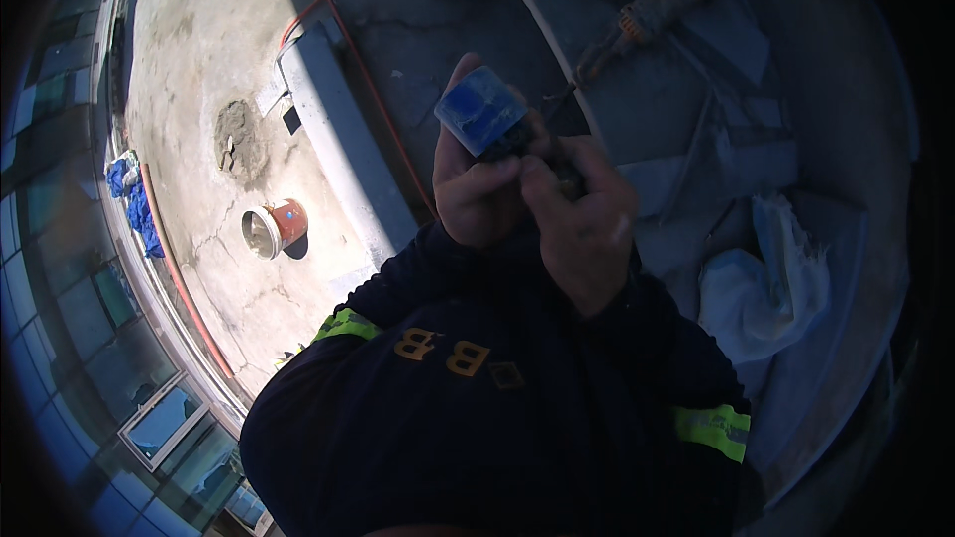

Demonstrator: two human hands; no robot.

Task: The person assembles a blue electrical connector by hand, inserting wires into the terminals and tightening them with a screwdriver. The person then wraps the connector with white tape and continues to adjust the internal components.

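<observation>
In front of my chest I hold up a small flat blue block (481,111) with pale scuffs on its face. My left hand (472,197) is closed round it, a fingertip showing past its far edge. Close against it on the right, my right hand (589,221) is closed too, thumb and fingers pinched together by a dark lumpy thing (509,145) just below the block. Shadow hides what that dark thing is. The two hands almost touch.
To the left, a reddish bucket (290,223) lies tipped on sunlit concrete near a sand heap (239,142). A low concrete ledge (343,129) and red cable (370,80) run beside me. An orange power tool (657,5), slabs and a white sack (761,298) lie to the right.
</observation>
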